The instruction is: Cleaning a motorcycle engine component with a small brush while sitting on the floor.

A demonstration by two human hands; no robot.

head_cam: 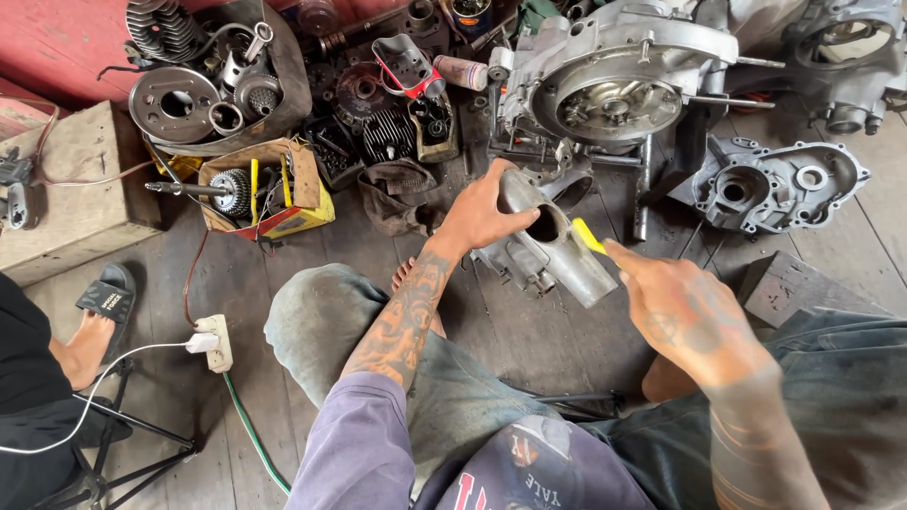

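Left side first: a cardboard box (pixel 267 194) of gears sits on the plank floor (pixel 529 331). The left hand (pixel 477 215) wraps its fingers over the top of a grey metal casting (pixel 553 247), held above the floor between the knees. The right hand (pixel 685 312) pinches something yellow (pixel 590 236), perhaps a tool tip, against the casting. Behind sits an engine case (pixel 614 85).

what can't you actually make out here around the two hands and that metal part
All in the head view:
- Yellow tool: only its tip shows, the right hand hides the rest.
- Grey metal casing: the top is covered by the left hand.
- Engine case: cut off by the right edge.
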